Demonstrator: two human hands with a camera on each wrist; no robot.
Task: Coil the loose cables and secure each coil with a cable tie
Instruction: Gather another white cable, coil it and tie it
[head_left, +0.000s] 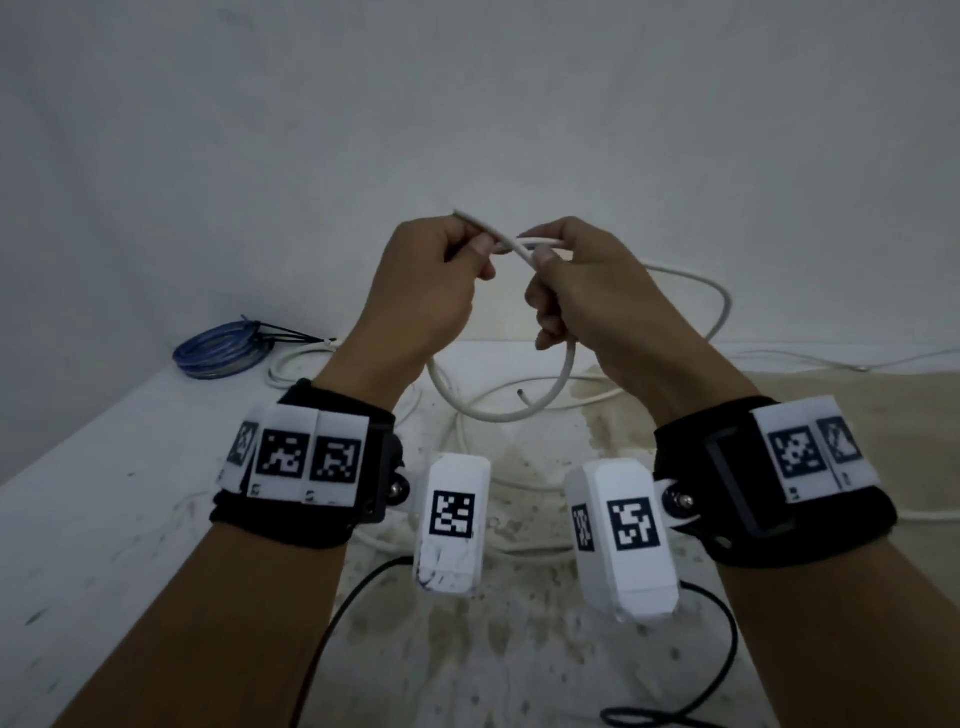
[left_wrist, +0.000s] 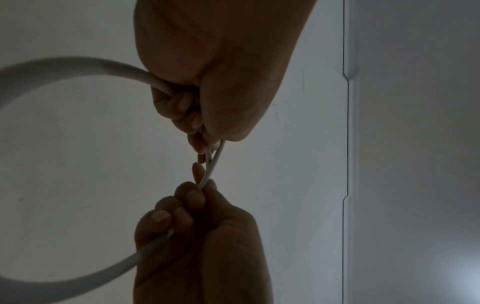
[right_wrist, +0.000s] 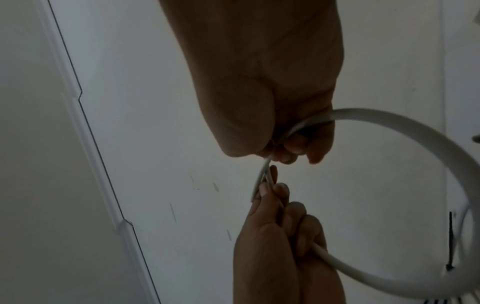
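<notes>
I hold both hands raised above the worktop (head_left: 104, 493) so the white cable (head_left: 498, 413) hangs in one loop; left hand (head_left: 421, 291) and right hand (head_left: 587, 291) each grip closed around it where the strands cross (probably near its end).

Two hands (head_left: 415, 291), one blue coil (head_left: 221, 349), one held white cable (head_left: 519, 410)

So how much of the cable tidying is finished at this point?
One blue coil at the back already looks tied with black ties. Both hands, left hand and right hand, grip the white cable, forming its first loop. Most of it lies loose on the table, and no tie is on it yet.
</notes>
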